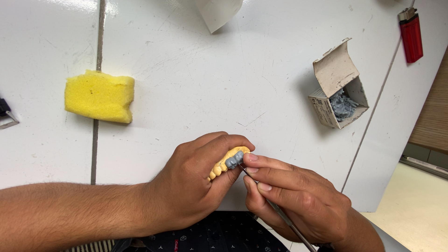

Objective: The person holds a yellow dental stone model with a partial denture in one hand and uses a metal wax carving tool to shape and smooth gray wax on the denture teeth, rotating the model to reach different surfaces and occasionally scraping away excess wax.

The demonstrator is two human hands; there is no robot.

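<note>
Left hand (191,179): fingers curled closed around a yellow dental cast (223,165), held just above the near edge of the white surface (210,84). Grey wax teeth (234,159) sit on the cast's exposed end.

Right hand (291,198): pinched shut on a thin metal tool (280,212), pen-fashion, tip touching the grey wax.

Yellow sponge (100,95): left, well apart from both hands.

Open cardboard box (338,86): right, holding grey pieces.

Red lighter (411,35): far right corner.

Open room: bare white surface between sponge and box; surface edge runs diagonally at right, floor beyond.
</note>
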